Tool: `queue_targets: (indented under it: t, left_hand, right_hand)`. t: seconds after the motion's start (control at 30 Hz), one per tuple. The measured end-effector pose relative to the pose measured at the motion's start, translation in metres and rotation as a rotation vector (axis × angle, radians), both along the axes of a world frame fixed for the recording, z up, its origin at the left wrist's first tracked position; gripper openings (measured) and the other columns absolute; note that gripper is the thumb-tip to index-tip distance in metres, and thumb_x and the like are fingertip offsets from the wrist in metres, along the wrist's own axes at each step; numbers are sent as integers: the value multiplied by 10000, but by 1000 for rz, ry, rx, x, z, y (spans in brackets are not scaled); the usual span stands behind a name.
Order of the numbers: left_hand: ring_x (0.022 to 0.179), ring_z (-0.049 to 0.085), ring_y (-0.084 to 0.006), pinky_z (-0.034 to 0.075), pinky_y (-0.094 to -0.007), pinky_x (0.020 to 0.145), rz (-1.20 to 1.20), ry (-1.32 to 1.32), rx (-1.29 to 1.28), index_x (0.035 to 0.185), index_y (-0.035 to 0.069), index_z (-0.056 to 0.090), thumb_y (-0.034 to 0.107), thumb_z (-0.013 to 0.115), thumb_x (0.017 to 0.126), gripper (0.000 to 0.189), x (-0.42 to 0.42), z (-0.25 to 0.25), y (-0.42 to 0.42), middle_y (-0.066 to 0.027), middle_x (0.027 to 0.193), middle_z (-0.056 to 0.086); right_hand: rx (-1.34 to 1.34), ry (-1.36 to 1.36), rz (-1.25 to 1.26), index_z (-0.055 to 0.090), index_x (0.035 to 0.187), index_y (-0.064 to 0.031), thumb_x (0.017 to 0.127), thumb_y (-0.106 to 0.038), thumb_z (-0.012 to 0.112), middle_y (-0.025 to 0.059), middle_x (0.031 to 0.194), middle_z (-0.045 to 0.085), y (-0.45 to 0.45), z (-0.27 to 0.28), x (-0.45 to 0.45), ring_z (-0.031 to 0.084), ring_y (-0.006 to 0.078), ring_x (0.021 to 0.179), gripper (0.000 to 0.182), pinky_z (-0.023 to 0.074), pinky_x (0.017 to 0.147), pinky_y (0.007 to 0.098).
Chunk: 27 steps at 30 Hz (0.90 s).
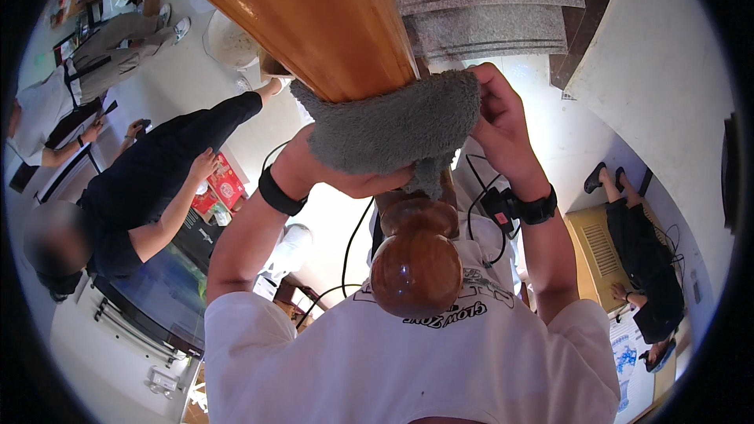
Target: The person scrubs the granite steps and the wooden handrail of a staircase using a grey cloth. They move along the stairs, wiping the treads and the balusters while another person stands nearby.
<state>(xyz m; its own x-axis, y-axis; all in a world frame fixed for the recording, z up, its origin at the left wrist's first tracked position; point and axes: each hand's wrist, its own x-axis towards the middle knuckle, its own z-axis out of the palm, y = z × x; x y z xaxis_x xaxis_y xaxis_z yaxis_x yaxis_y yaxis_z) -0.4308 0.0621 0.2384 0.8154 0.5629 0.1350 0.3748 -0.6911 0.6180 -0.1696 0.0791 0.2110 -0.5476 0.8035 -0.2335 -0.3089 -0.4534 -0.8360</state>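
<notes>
A grey plush cloth (394, 123) lies across the lower end of a varnished wooden handrail (330, 17), with its sides hanging over both edges. My left hand (347, 176) is under the near edge of the cloth and holds it, its fingers partly hidden by the fabric. At the cloth's right end, my right hand (500, 121) pinches a corner between thumb and fingers. A short flap of cloth hangs toward the turned newel post, whose round wooden ball finial (417, 274) stands close to my chest.
Stair treads with grey carpet mats (489, 6) rise at the upper right. Two people, one in dark clothes (159, 159) and one in a white shirt (47, 106), are at left. Another person (642, 271) is at right by a wooden cabinet (598, 241). A white bucket (230, 41) stands on the floor.
</notes>
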Motion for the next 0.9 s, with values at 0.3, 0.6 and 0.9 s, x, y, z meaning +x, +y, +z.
queue_targets:
  t: [0.3, 0.6, 0.9]
  left_hand:
    - [1031, 702, -212, 572, -385, 895, 202, -5, 71, 959, 206, 740, 153, 688, 842, 139, -11, 15, -32, -7, 1109, 722]
    - [1193, 635, -263, 506, -471, 1025, 450, 55, 402, 1217, 270, 669, 184, 790, 856, 391, -29, 10, -78, -12, 1252, 672]
    - [1415, 432, -280, 307, -538, 1192, 525, -13, 689, 1408, 331, 497, 253, 608, 1002, 428, -31, -2, -57, -9, 1500, 492]
  right_hand:
    - [-16, -13, 31, 512, 1257, -40, 912, 93, 590, 59, 1180, 635, -1, 5, -4, 641, 140, 1086, 378, 565, 847, 281]
    - [30, -246, -22, 526, 1310, -59, 963, 40, 537, 41, 1233, 620, 13, -29, 8, 606, 112, 1125, 361, 530, 898, 275]
    - [-32, -229, 215, 415, 1514, -71, 988, -159, 631, 122, 1486, 514, -12, -83, -7, 492, 242, 1352, 576, 397, 1139, 372]
